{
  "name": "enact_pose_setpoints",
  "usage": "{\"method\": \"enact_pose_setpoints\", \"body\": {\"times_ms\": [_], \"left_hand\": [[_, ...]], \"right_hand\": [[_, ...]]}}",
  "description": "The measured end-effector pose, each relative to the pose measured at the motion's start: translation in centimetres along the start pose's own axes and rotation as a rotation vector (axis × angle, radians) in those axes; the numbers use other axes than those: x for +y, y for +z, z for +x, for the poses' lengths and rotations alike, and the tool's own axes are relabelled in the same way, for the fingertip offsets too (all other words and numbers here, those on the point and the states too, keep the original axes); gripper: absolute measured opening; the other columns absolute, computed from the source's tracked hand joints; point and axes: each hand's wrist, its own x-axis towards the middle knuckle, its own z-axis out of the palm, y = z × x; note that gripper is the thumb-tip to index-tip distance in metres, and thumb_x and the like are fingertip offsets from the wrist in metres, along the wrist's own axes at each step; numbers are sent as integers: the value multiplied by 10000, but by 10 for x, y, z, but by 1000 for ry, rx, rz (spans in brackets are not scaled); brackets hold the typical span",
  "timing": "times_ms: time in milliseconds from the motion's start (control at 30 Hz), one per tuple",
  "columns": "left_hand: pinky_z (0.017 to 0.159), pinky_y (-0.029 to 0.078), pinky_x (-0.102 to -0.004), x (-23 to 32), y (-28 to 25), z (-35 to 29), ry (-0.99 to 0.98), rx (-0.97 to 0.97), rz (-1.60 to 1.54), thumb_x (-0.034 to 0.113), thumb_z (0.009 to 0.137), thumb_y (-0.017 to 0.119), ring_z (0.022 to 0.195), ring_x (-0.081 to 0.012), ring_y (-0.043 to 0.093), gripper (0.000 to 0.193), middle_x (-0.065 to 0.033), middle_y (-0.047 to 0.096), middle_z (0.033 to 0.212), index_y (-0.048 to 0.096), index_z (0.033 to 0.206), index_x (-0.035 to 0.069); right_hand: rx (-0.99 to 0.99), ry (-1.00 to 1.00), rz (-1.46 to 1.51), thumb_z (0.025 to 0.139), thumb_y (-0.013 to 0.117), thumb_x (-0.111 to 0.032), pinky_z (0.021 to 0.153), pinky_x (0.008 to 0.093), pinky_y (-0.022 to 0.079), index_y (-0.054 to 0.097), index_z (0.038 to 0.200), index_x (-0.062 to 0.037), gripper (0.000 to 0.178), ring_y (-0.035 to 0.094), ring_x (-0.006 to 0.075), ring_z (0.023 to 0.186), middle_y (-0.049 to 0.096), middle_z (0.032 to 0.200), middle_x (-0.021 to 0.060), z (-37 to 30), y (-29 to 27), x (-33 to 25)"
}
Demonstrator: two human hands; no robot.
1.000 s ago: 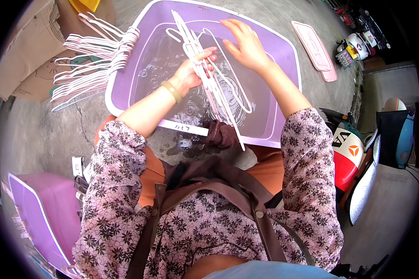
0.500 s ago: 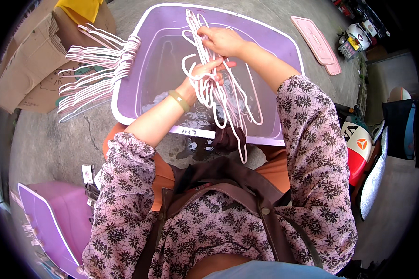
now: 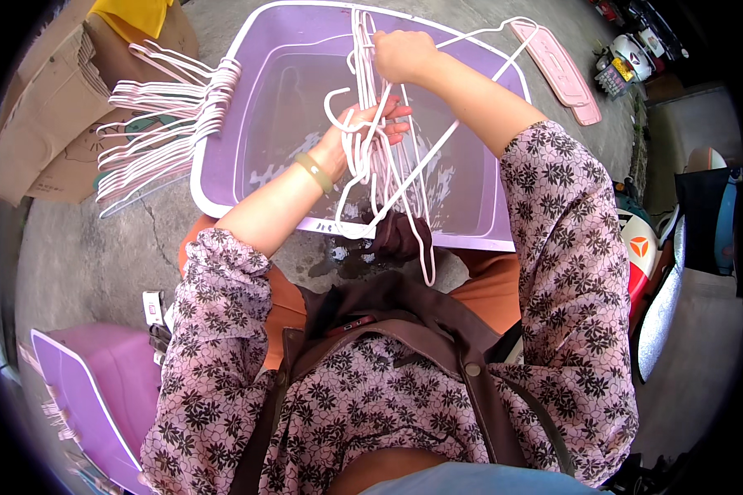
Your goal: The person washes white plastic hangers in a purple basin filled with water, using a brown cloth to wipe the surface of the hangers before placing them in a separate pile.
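Observation:
A bundle of white and pale pink clothes hangers (image 3: 363,161) is held over the water of a large purple tub (image 3: 223,169). My left hand (image 3: 351,136) supports the bundle near the hooks, its thumb and fingers around it and the fingertips showing on the right side. At the bundle's upper part my right hand (image 3: 404,56) is closed in a fist on the hangers. One white hanger (image 3: 437,148) sticks out from the bundle, reaching past my right forearm toward the upper right. A dark brown wet cloth (image 3: 400,239) hangs over the tub's near rim beside the lower hanger ends.
More hangers (image 3: 215,107) hang in a row on the tub's left rim, next to cardboard boxes (image 3: 49,107) with a yellow cloth (image 3: 136,18). A pink lid (image 3: 557,74) lies on the floor at far right. Another purple tub (image 3: 99,379) stands at lower left, a helmet (image 3: 640,243) at right.
One hanger has swung out to the upper right from the bundle. My right hand has closed into a fist and moved slightly up and right. My left hand stays around the bundle.

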Motion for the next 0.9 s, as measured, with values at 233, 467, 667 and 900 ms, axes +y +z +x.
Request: {"method": "enact_pose_setpoints", "body": {"times_ms": [233,467,667,900], "left_hand": [[695,555,-354,-7,-6,1,15,44,-107,132,809,634,872,-273,622,256,-179,580,1047,515,1010,27],[706,560,-361,-3,1,2,38,-58,-174,107,839,588,885,-260,621,236,-104,597,1020,536,1066,69],[693,554,-319,-11,9,15,291,74,-67,-18,820,557,775,-222,630,199,-91,611,906,520,1012,16],[650,569,-338,-10,17,7,429,80,-27,-96,827,469,899,-315,623,243,-245,525,1139,372,979,68]], "right_hand": [[-370,52,239,756,440,-109,568,379,472,648,708,-1,239,612,248,628,635,729,140,15,-11,9],[-569,134,455,872,430,-264,398,282,359,582,922,3,311,457,136,432,534,550,46,-3,-19,12],[-764,255,794,901,424,-248,359,226,335,564,878,18,302,418,99,403,503,536,39,-15,-23,-6],[-426,425,875,891,467,-244,345,222,379,506,739,1,291,470,97,431,488,529,54,2,-35,33]]}}
